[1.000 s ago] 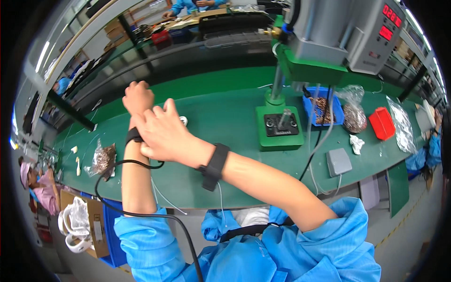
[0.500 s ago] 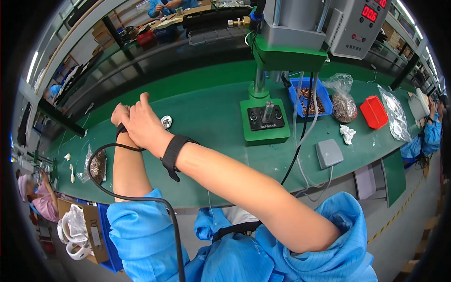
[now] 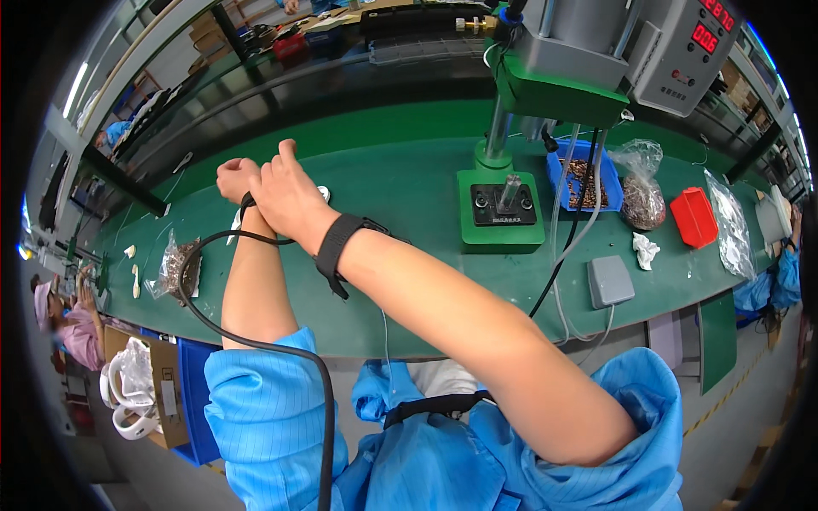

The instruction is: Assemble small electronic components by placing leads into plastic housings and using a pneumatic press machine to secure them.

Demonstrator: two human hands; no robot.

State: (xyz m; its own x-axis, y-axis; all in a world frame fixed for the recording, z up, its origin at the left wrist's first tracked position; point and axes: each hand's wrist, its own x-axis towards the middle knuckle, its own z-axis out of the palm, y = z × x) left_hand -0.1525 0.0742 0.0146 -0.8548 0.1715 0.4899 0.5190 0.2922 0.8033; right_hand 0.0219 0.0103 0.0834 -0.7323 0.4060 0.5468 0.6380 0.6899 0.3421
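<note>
Shifted since the earlier frame, the right hand [image 3: 288, 196] now partly hides the white disc [image 3: 325, 193] left of the press [image 3: 558, 92]. Also left of the press, the black strap [image 3: 247, 202] sits behind the left hand [image 3: 237, 179], partly under the half-curled right hand; whether that hand grips it cannot be told. Left hand: loosely curled, contents indeterminate. Right of the press: blue bin [image 3: 588, 207], then red tray [image 3: 694, 218].

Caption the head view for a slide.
Right hand at the black strap on the left wrist, over a green workbench with a tabletop machine and a blue bin.
</note>
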